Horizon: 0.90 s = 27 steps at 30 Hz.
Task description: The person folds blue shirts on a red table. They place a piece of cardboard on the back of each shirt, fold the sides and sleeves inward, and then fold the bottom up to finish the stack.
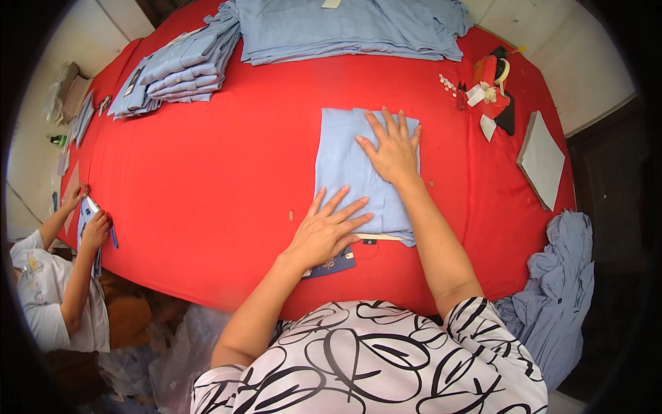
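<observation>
A light blue shirt [345, 148], folded into a rectangle, lies on the red-covered table in front of me. Flat on its far right part rests my right hand [393, 150], fingers spread. My left hand [324, 231] presses on the near left corner, its fingers also apart. A pale strip shows along the fold's near edge, with a small dark label [369, 242] beside it. Partly under my left hand, a dark blue hang tag [334, 264] sticks out toward me.
Folded blue shirts [183, 72] are stacked at the far left, and a wide pile of blue garments [345, 34] lies at the back. Small white buttons [447, 84], tape and white sheets [541, 159] are on the right. Loose blue cloth [558, 290] hangs there. A co-worker [62, 290] handles cloth at left.
</observation>
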Each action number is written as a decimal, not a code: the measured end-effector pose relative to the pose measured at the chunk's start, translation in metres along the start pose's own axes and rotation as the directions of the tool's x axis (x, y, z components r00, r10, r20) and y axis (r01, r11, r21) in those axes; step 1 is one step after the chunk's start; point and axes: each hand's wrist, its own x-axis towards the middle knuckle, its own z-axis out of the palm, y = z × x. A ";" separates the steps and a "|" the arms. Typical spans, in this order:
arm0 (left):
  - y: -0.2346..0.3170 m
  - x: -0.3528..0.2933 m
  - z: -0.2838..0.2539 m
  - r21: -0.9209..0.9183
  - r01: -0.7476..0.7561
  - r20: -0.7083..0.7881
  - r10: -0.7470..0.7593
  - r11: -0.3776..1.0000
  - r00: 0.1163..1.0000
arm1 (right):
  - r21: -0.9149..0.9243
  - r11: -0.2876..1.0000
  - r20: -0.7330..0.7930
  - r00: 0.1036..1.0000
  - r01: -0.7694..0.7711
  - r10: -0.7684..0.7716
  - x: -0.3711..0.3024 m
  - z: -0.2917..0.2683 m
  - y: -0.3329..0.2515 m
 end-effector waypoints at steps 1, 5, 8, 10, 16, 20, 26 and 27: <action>0.001 0.000 0.001 0.012 -0.004 0.005 0.004 1.000 1.000 | -0.019 1.000 0.010 1.000 0.001 -0.001 0.001 -0.004 -0.001; 0.000 -0.003 0.006 0.046 -0.013 -0.004 0.013 0.999 1.000 | -0.120 0.992 0.172 0.985 0.036 -0.015 0.022 -0.036 -0.030; 0.001 -0.002 0.006 0.041 -0.024 -0.012 0.024 0.999 1.000 | 0.041 0.983 0.052 0.983 0.177 -0.179 0.026 -0.015 -0.041; 0.002 -0.001 0.006 0.041 -0.025 -0.014 0.026 0.999 1.000 | 0.070 0.965 0.156 0.953 0.253 -0.261 0.022 -0.005 -0.049; 0.001 -0.004 0.006 0.042 -0.010 -0.024 0.011 0.999 1.000 | 0.112 0.992 0.191 0.978 0.064 -0.085 0.028 -0.019 -0.038; 0.003 -0.004 0.006 0.028 -0.005 -0.024 0.006 1.000 1.000 | 0.047 0.986 0.207 0.967 -0.160 0.147 0.013 -0.017 -0.005; 0.003 -0.006 0.008 0.034 0.009 -0.035 -0.008 0.999 0.999 | 0.102 0.978 0.023 0.983 -0.184 0.183 -0.009 -0.037 -0.003; 0.004 -0.005 0.008 0.033 0.002 -0.034 0.000 0.999 0.999 | 0.092 0.971 0.052 0.975 -0.220 0.216 -0.021 -0.019 0.002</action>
